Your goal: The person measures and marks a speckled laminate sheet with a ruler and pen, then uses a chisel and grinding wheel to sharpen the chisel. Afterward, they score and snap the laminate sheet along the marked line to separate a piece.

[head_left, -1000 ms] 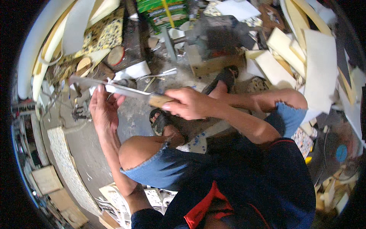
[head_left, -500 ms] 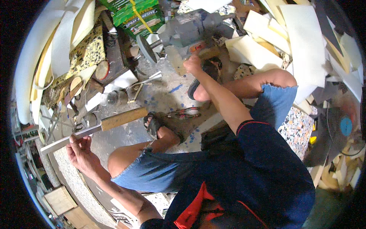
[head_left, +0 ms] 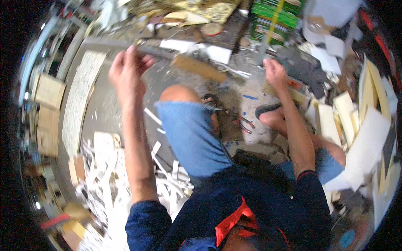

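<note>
My left hand (head_left: 130, 73) is raised at the upper left, fingers bent around the metal blade of a long, knife-like tool, blurred by motion. Its wooden handle (head_left: 199, 67) points right, away from the hand. My right hand (head_left: 275, 74) is closed beside a dark bench grinder (head_left: 299, 65), near its thin wheel (head_left: 264, 51). Whatever its fingers grip, if anything, is hidden. Between my sandalled feet lies a small red-handled tool (head_left: 246, 124) on the paint-spotted floor.
White offcut strips (head_left: 106, 196) pile up at lower left, beside a long speckled foam board (head_left: 81, 100). Foam sheets (head_left: 358, 146) crowd the right side. A green box (head_left: 274, 21) stands behind the grinder. Wooden blocks (head_left: 49, 113) line the far left.
The view has swung left, so the scene sits further right. My left hand has lifted with the knife-like tool, now sloping down to the right. My right hand appears nearer the grinder's wheel.
</note>
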Tool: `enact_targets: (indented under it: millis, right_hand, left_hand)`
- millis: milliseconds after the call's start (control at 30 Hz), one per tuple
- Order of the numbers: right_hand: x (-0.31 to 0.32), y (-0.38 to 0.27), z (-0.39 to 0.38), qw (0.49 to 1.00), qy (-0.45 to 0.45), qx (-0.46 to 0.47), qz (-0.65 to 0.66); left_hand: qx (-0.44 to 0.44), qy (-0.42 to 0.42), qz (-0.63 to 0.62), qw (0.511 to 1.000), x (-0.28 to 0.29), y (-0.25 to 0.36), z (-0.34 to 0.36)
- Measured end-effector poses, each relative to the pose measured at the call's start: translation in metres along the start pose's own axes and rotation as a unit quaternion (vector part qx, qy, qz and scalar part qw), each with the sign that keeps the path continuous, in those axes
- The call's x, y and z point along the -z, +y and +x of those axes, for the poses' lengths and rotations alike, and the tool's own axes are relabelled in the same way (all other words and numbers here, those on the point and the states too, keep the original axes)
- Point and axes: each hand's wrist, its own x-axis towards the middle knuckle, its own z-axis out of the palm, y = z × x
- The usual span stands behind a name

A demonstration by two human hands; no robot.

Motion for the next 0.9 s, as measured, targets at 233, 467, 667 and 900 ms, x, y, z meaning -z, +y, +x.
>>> enact_targets:
  millis: [233, 467, 667, 900]
  right_hand:
    - [-0.027, -0.203, -0.052, 0.923, -0.171, 0.344, -0.009]
    - [-0.080, -0.227, -0.080, 0.926, -0.226, 0.298, 0.058]
    - [-0.139, -0.212, -0.057, 0.944, -0.243, 0.225, -0.001]
    - [-0.301, -0.209, -0.029, 0.937, -0.266, 0.214, 0.072]
  left_hand:
    - [0.001, 0.022, -0.057, 0.998, 0.011, 0.029, -0.012]
    - [0.050, 0.021, -0.002, 0.999, 0.071, 0.010, -0.006]
    - [0.246, -0.116, -0.024, 0.962, 0.082, -0.102, 0.019]
    - [0.302, 0.008, -0.116, 0.946, 0.147, -0.212, 0.058]
